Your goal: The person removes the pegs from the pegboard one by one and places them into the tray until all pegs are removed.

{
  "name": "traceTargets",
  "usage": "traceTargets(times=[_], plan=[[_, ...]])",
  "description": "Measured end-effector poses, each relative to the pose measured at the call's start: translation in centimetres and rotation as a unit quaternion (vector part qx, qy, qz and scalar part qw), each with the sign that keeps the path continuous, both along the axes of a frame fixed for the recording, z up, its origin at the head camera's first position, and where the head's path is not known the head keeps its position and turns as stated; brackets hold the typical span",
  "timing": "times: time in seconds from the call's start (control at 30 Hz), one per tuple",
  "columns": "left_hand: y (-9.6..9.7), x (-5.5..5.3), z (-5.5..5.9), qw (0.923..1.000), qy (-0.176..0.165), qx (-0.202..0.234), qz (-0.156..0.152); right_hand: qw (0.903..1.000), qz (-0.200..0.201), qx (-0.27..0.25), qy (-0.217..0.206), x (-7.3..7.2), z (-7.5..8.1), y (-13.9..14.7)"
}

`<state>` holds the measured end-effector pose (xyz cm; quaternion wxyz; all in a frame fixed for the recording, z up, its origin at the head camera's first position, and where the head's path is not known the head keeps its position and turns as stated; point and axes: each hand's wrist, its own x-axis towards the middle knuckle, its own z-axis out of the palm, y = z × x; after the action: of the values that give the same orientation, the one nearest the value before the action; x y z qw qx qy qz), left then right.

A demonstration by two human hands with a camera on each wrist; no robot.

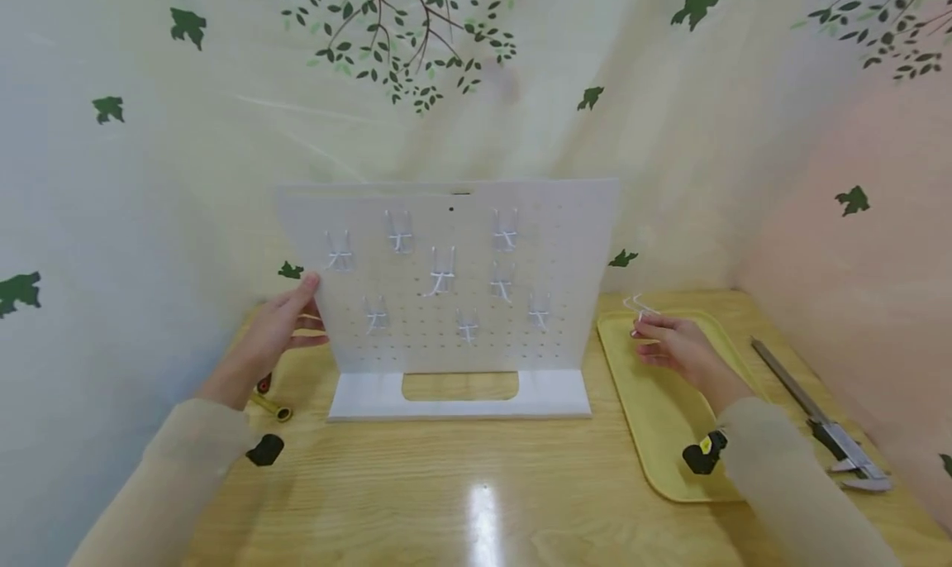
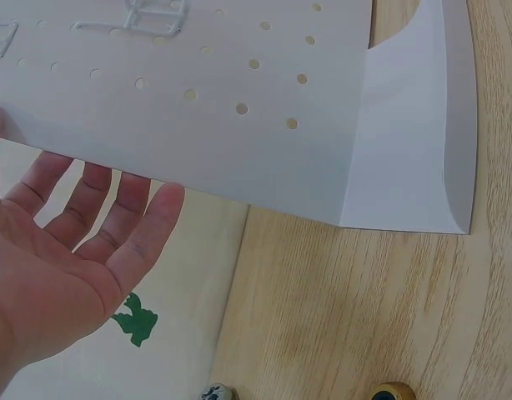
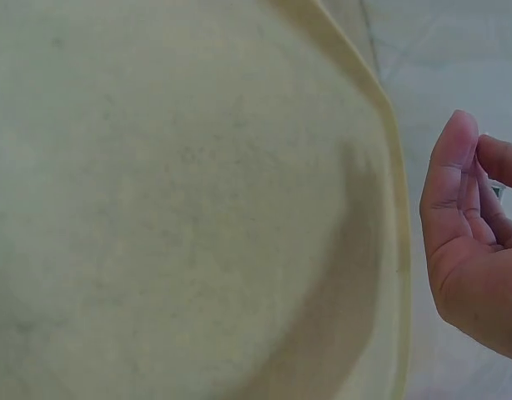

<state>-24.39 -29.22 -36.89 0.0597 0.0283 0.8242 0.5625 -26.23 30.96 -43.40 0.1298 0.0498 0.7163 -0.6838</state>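
Note:
A white pegboard (image 1: 416,344) stands upright on its white base in the middle of the table. Several white pegboard hooks (image 1: 442,279) hang across its front. My left hand (image 1: 278,323) grips the board's left edge, thumb on the front face and fingers behind, as the left wrist view also shows. Over the far left part of a yellow tray (image 1: 654,459), my right hand (image 1: 673,348) pinches another white hook (image 1: 638,304) between thumb and fingertip, its prongs pointing up. In the right wrist view the fingers hide most of that hook.
Right of the tray lies a caliper (image 1: 825,426). At the left, near my forearm, are a brass-coloured tubular piece (image 1: 273,407) and a small dark red item (image 1: 264,383). A cloth backdrop (image 1: 669,137) with printed leaves closes off the back and sides of the wooden table (image 1: 416,493).

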Motion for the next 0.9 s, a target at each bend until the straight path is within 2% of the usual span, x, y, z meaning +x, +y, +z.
traceTargets(times=[0.2,0.47,0.67,0.9], plan=[[0.4,-0.8,-0.2,0.9999,0.001,0.01,-0.001,0.9999,-0.007,-0.009,-0.013,-0.3,-0.6,0.4],[-0.2,0.0,0.0,1.0,-0.002,-0.009,-0.004,0.9996,-0.006,0.009,-0.025,-0.8,-2.4,-0.8],[-0.5,0.0,0.1,0.9999,0.0,-0.014,-0.005,0.9994,-0.009,0.008,-0.032,-1.2,-2.9,-1.6],[-0.3,-0.1,-0.4,1.0,-0.005,-0.006,-0.002,0.9991,-0.011,0.011,-0.039,-1.0,-3.4,-1.5]])
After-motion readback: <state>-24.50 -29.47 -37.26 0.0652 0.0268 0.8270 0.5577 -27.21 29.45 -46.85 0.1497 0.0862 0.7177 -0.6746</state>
